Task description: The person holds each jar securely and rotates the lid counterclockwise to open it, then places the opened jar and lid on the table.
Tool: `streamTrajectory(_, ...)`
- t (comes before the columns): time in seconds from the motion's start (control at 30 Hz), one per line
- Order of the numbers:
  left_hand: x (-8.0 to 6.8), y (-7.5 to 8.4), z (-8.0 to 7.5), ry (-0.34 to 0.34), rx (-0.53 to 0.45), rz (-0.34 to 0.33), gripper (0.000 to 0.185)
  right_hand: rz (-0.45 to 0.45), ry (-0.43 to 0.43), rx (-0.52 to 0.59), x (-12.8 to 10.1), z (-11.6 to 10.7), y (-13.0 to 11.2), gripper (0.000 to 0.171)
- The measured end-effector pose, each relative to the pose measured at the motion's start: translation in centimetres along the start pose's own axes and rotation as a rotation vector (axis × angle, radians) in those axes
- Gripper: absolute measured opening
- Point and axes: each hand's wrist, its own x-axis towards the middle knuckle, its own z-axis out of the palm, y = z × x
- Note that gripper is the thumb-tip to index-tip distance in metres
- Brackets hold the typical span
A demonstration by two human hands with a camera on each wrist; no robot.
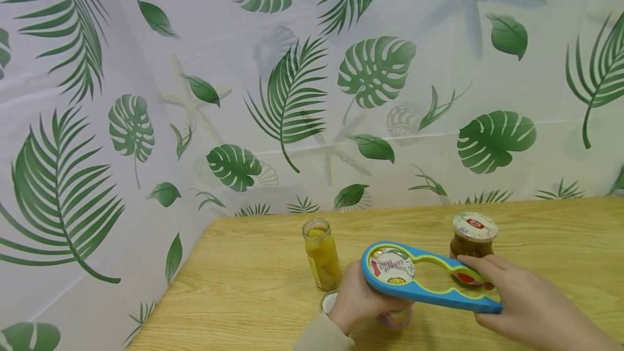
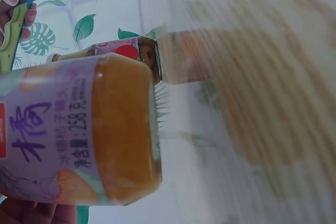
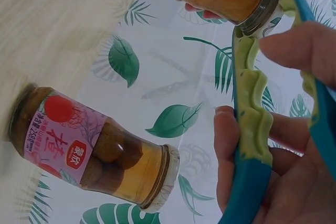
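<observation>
My left hand [image 1: 358, 302] grips a glass jar of orange fruit [image 2: 126, 124] with a lilac label, lifted off the tabletop. A blue and lime-green jar opener [image 1: 441, 299] fits around this jar's printed lid [image 1: 391, 265], which shows through the opener's large end ring. The fingers of my right hand [image 1: 533, 299] curl round the opener's far end, thumb on one side. In the right wrist view, the ring meets the jar at its lid. Behind my right hand stands a second jar of dark round fruit [image 3: 107, 153] with its lid on.
An uncapped glass jar of yellow fruit [image 1: 324, 259] stands left of the hands. By its base lies a loose lid [image 1: 329, 300], partly behind my left hand. The wooden table [image 1: 234, 280] ends at a leaf-printed wall covering [image 1: 302, 188].
</observation>
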Motion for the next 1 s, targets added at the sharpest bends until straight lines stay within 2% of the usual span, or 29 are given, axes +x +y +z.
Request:
streamTrajectory(0.23,0.01,-0.09,0.04,-0.009,-0.01,0.028,0.052,-0.01,0.019,0.001,-0.03,-0.23,-0.18,0.069)
streamTrajectory(0.6,0.03,-0.22,-0.06,-0.039,-0.055,0.06,0.054,-0.03,0.058,-0.08,-0.29,-0.67,-0.55,0.061)
streamTrajectory(0.77,0.06,-0.25,-0.09,-0.056,-0.033,0.081,0.053,-0.046,0.089,-0.113,-0.52,-0.76,-0.5,0.059)
streamTrajectory(1.0,0.05,-0.3,-0.15,-0.069,-0.002,0.121,0.054,-0.055,0.089,-0.11,-0.69,-0.8,-0.4,0.06)
